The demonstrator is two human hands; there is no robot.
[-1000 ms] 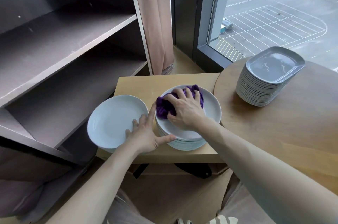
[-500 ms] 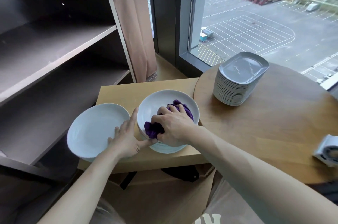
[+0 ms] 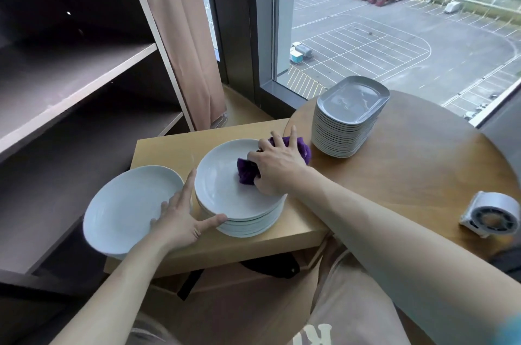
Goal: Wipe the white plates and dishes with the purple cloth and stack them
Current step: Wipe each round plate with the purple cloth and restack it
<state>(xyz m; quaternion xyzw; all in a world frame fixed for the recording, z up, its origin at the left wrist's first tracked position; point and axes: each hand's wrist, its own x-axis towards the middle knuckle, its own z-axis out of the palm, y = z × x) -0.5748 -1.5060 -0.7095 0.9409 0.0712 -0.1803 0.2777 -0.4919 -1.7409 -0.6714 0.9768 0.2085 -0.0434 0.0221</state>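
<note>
Purple cloth (image 3: 245, 173) bunched on round white plate stack (image 3: 249, 225); single plate (image 3: 127, 212) left; rectangular dish stack (image 3: 345, 132) right.

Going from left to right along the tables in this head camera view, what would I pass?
Single white plate → left hand → stack of round white plates → right hand holding the purple cloth → stack of rectangular dishes → small white round device.
</note>
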